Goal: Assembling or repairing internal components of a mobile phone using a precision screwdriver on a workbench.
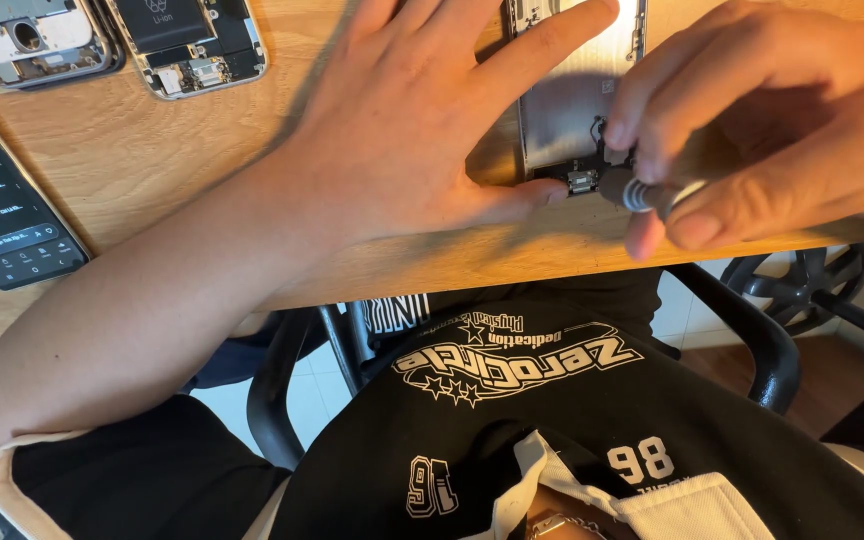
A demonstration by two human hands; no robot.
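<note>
Two hands work: your left hand [422, 120] lies flat and open, steadying the phone [572, 110]; your right hand [752, 120] pinches a screwdriver [642, 192]. Next, turn gently.

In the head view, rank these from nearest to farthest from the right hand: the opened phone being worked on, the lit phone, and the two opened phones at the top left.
From the right hand:
1. Opened phone with the bare metal plate, directly under its fingertips.
2. Opened phone showing a black battery, top left.
3. Opened phone with a round hole, far top left, and the lit phone at the left edge: too close to call.
</note>
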